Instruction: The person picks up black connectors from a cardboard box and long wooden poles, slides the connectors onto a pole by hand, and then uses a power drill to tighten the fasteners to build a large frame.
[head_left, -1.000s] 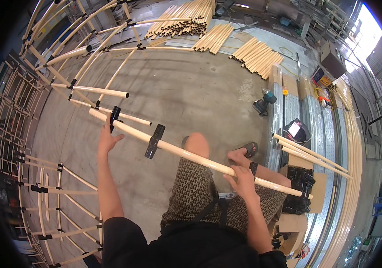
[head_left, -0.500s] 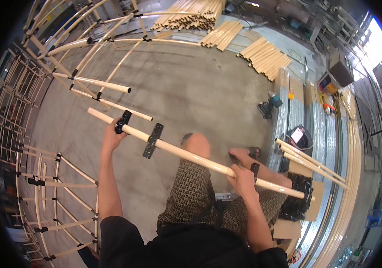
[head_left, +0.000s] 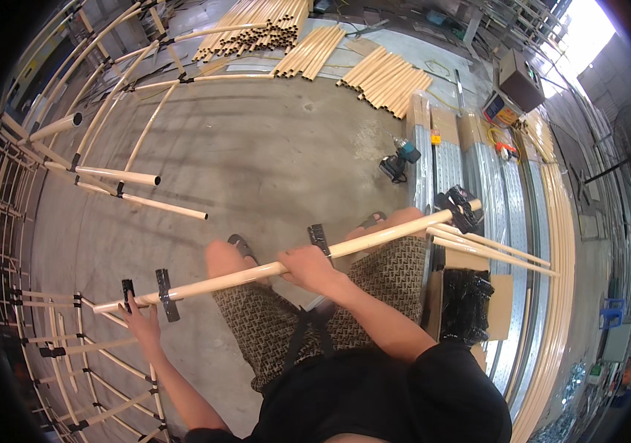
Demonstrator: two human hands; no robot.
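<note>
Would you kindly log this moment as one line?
left hand: at black joint near pipe end | right hand: around cream pipe near middle | drill: on floor

This is a fabrication workshop: tube frames [head_left: 118,175] with black joints [head_left: 120,189] stand at ten and eight o'clock on a concrete floor [head_left: 256,148]. Stacks of cut tubes [head_left: 383,80] lie between eleven and one, a cordless drill [head_left: 407,151] at two, long metal profiles [head_left: 507,192] at three, an open carton [head_left: 501,303] at four.
</note>
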